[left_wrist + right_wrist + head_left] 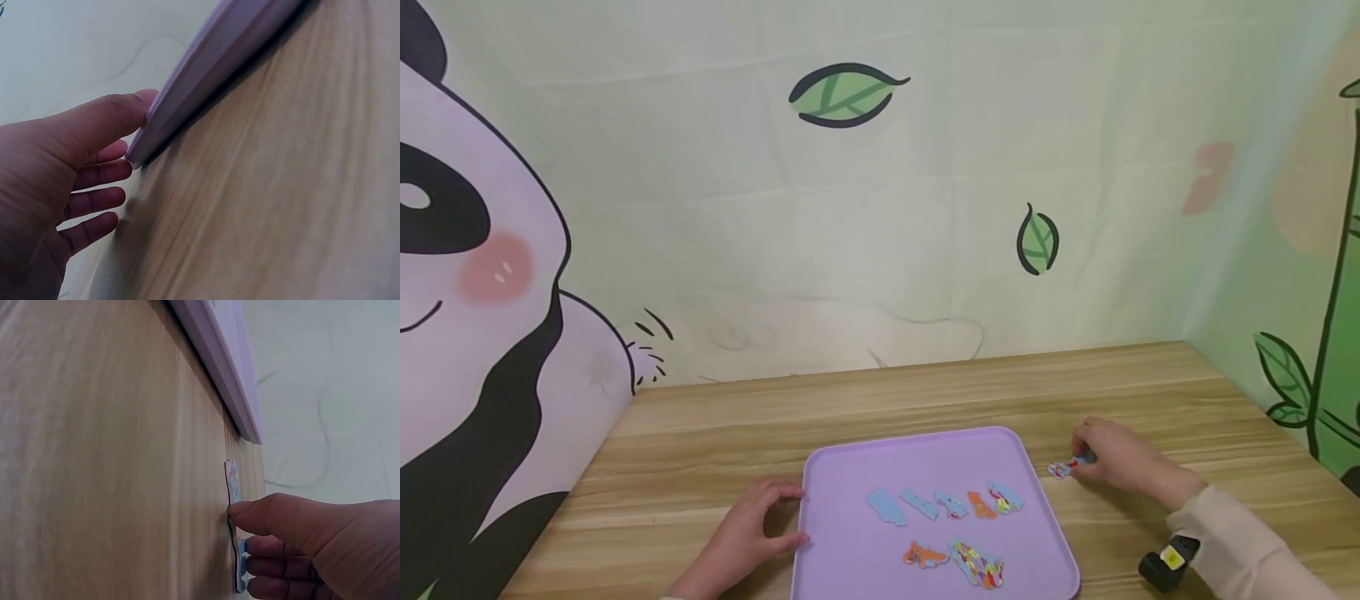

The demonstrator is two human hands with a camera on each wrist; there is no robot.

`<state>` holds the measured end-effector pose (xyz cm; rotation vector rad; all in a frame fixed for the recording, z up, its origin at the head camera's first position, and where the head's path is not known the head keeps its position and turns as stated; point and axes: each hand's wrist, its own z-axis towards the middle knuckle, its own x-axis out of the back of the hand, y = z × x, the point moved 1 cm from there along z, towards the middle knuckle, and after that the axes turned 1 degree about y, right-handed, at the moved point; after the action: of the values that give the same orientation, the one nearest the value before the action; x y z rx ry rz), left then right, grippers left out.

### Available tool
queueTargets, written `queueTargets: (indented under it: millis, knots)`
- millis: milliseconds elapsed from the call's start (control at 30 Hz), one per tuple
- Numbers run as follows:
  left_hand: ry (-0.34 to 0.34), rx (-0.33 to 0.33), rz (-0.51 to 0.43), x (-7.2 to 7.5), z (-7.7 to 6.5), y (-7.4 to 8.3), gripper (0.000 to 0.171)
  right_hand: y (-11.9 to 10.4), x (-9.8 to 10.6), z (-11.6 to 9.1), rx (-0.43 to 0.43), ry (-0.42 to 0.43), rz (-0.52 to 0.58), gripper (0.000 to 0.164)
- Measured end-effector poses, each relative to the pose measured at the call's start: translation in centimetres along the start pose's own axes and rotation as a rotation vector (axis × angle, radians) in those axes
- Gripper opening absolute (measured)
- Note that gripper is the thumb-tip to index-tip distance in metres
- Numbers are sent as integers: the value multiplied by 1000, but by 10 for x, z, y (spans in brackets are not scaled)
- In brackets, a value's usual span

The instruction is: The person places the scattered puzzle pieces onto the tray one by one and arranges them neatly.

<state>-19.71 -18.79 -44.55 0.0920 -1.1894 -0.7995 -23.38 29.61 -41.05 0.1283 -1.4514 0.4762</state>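
My left hand (747, 533) rests against the left rim of a purple tray (842, 483), with thumb and forefinger touching it; the other fingers extend loosely in the left wrist view. To the right of the tray, my right hand (1116, 457) pinches a small colorful puzzle piece (233, 478) at the tabletop, thumb on its printed face. Part of that piece is hidden by the fingers. On the tray lie a plain blue piece (886, 507), a narrow blue piece (919, 502), an orange piece (925, 555), a larger multicolored piece (976, 564) and several others.
The tray sits on a wood-grain table (715, 425). A black device with a yellow label (1170, 560) is by the right sleeve. Behind the table stands a pale wall (730, 167) printed with leaves and a panda (512, 367).
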Motion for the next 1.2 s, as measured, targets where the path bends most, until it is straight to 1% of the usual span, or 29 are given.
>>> queueTargets:
  millis: [167, 267, 400, 533, 800, 967, 1200]
  knots:
    - [-4, -2, -10, 1, 0, 1, 48, 1, -1, -1, 8, 17, -10, 24]
    - [-2, 0, -18, 1, 0, 2, 47, 0, -1, -2, -1, 18, -23, 25]
    - [2, 2, -6, 1, 0, 2, 47, 0, -2, -2, -3, 22, -40, 25]
    - [-2, 19, -4, 1, -1, 2, 46, 0, -2, -3, 4, 32, -57, 25]
    - [-24, 44, -18, 0, -1, 1, 46, 0, 0, -5, -18, 41, -88, 26]
    - [-35, 50, -21, 0, 0, 0, 46, 0, 2, -7, -24, 50, -81, 26]
    - [-30, 37, -25, 0, 0, 0, 46, -3, 7, -9, -12, 73, -70, 26]
